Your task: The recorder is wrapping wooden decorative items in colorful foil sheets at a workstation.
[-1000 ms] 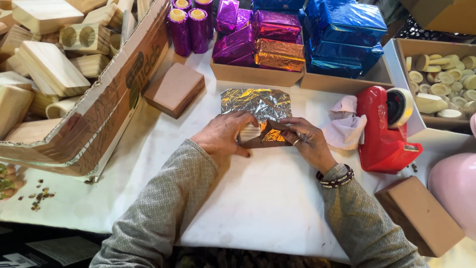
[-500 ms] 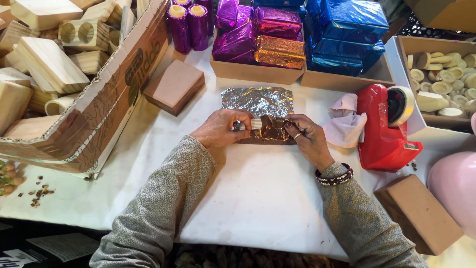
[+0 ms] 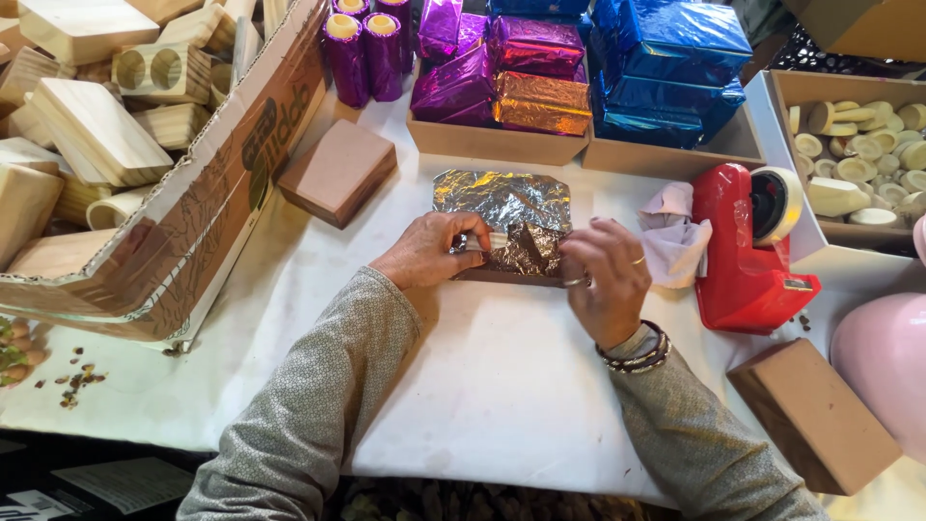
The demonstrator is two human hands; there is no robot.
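One view only, head cam looking down. Both hands on a block half wrapped in silver foil (image 3: 506, 217), lying mid counter (image 3: 482, 386) just below the boxes of finished pieces.

Left hand (image 3: 429, 253): fingers curled, pinching the near foil edge against the left end of the block. Right hand (image 3: 608, 275): fingers closed down on the crumpled fold at the right end; the foil there shows a darker bronze side. Neither hand lifts the block, it rests flat.

Progress, my read: about halfway. Near flap is pulled up over the block; far part of the sheet lies flat and open on the counter. Ends not tucked, no tape on it yet. Red tape dispenser (image 3: 748, 256) stands just right of the right hand, untouched.

Around it: bare brown block (image 3: 338, 172) upper left, another brown block (image 3: 815, 415) lower right, cardboard box of raw wooden pieces (image 3: 174, 241) far left, wrapped purple pieces (image 3: 458, 68), one copper-wrapped piece (image 3: 542, 101), wrapped blue pieces (image 3: 666, 58) along the top, tray of small pale rounds (image 3: 868, 145) at right.

Hidden: the block itself is almost fully covered by foil and fingers, so shape and colour unclear. Pink rounded object (image 3: 883, 367) cut off at the right edge. Fingertip contact under the fold not visible.
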